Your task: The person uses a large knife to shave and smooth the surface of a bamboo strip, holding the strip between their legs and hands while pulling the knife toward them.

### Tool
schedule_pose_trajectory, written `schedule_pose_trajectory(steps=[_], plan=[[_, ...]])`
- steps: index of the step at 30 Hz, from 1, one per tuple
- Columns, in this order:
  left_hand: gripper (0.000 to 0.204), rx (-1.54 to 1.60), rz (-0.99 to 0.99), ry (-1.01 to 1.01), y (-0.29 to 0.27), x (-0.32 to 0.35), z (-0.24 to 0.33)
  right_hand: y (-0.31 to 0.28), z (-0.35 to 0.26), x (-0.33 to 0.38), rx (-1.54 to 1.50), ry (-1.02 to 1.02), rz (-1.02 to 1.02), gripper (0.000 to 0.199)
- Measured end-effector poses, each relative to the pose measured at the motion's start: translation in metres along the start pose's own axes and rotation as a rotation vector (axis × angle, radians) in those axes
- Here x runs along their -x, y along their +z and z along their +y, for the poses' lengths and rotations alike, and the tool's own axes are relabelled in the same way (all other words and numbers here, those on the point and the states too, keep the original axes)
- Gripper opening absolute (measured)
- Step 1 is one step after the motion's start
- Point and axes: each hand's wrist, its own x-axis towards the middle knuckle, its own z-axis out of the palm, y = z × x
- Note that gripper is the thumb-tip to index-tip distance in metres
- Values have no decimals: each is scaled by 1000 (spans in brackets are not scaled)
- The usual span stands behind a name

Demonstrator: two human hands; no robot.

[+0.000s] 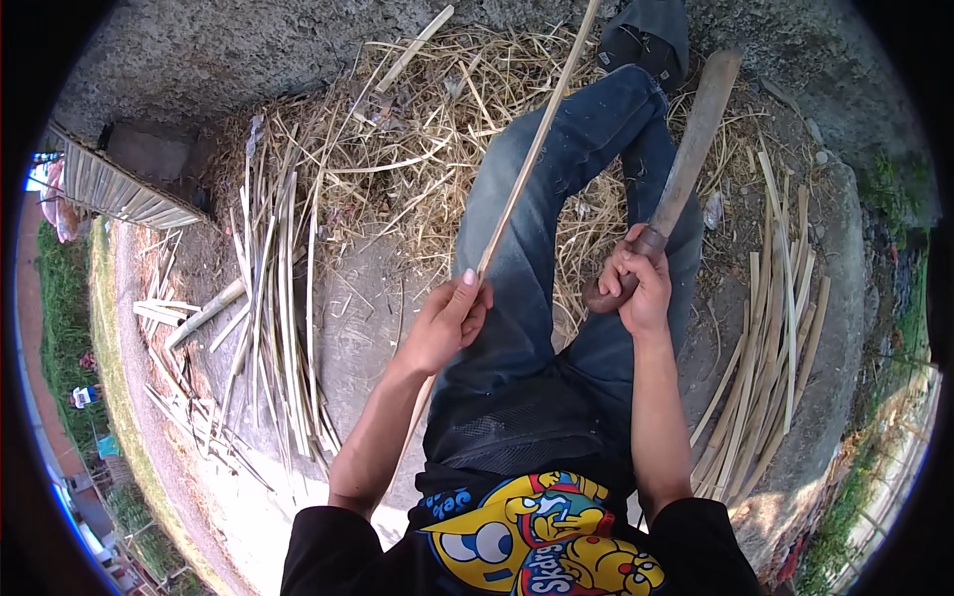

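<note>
My left hand (pixel 452 316) is closed around a long, thin bamboo strip (pixel 538 147). The strip slants from beside my left forearm up past the top edge of the view, crossing over my left thigh. In my right hand (pixel 639 282) is a machete (pixel 696 139), gripped by its brown wooden handle. Its broad, dull blade points up and to the right, over my right leg and apart from the strip. My legs in blue jeans (pixel 517 199) stretch out ahead between the two tools.
Split bamboo strips (pixel 278 298) lie in a loose bundle at the left, and another bundle of strips (pixel 770 348) lies at the right. Shavings (pixel 397 149) cover the ground ahead, up to a rough wall (pixel 248 45). A cut bamboo pole (pixel 207 313) rests at the left.
</note>
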Motion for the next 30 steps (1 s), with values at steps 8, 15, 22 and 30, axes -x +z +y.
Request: schedule_pose_trajectory(steps=[8, 15, 22, 30], plan=[[39, -634, 253, 355, 44, 7, 10, 33, -15, 29, 122, -109, -196, 31], [31, -950, 485, 446, 36, -6, 6, 36, 3, 39, 141, -179, -145, 27], [43, -1283, 558, 570, 13, -15, 6, 37, 27, 37, 342, 49, -127, 26], [47, -1336, 452, 347, -43, 55, 15, 35, 40, 37, 427, 228, -80, 27]])
